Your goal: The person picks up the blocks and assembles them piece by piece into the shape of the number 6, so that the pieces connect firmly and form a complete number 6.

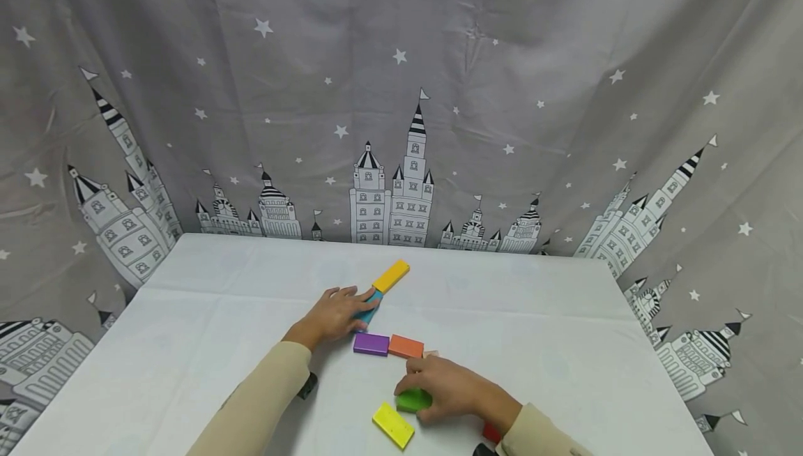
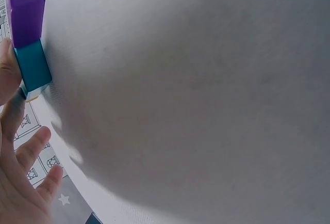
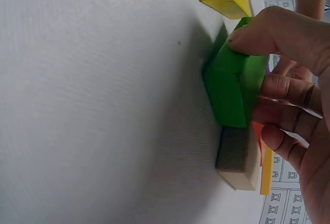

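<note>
My left hand (image 1: 332,315) pinches a blue block (image 1: 370,308) between thumb and index finger, while its other fingers spread out. One end of that block meets an amber-yellow block (image 1: 392,276); its near end is close to a purple block (image 1: 371,344). My right hand (image 1: 454,388) holds a green block (image 1: 413,400), thumb on one side and fingers on the other. In the right wrist view, a plain wooden block (image 3: 240,157) stands right by the green one. An orange block (image 1: 406,346) lies end to end with the purple one.
A bright yellow block (image 1: 393,424) lies left of and nearer than the green one. Part of a red block (image 1: 491,432) shows by my right wrist. The white table (image 1: 238,282) ends at a grey curtain (image 1: 301,79) printed with castles and stars.
</note>
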A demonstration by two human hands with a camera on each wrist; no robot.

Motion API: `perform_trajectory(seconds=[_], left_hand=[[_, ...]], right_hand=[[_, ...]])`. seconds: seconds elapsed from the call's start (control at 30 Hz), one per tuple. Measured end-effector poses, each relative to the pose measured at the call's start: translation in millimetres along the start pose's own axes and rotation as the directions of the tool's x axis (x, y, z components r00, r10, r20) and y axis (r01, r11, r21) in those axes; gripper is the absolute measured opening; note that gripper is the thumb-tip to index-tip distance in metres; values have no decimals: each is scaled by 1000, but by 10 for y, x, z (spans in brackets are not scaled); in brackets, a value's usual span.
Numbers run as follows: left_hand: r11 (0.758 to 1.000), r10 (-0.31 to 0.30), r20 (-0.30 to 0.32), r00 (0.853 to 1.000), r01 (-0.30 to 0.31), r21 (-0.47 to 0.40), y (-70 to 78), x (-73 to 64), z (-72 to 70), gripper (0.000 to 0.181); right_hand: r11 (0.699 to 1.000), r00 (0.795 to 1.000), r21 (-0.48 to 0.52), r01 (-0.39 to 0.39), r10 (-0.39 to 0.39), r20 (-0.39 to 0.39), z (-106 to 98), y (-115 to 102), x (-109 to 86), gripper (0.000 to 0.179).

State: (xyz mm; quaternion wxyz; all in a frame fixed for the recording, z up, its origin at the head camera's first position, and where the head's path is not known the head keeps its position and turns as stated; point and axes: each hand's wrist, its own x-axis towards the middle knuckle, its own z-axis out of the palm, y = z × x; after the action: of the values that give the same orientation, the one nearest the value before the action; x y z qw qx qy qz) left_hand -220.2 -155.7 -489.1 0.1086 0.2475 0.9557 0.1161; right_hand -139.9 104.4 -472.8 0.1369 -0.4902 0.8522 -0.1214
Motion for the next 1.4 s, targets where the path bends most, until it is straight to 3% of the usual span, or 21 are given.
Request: perform_trajectory(seconds=[0.33, 1.0, 1.23, 1.4], left_hand=[[1000, -4, -3, 1000, 4, 1, -8, 2, 13, 61], [1000, 2, -3, 1000, -1, 17, 11, -14, -13, 60], [1000, -2, -1, 1000, 2, 14, 13, -5, -3, 61], [1000, -1, -3, 1000, 1, 12, 10, 2, 1, 61]], right_hand=[[999, 999, -14, 47, -47, 11, 62, 37, 48, 35], [999, 998, -4, 33, -32, 53, 7, 23, 29, 38], [996, 996, -11, 86, -86, 29, 15, -22, 40, 37], [992, 991, -24, 124, -122, 52, 5, -125, 85, 42]])
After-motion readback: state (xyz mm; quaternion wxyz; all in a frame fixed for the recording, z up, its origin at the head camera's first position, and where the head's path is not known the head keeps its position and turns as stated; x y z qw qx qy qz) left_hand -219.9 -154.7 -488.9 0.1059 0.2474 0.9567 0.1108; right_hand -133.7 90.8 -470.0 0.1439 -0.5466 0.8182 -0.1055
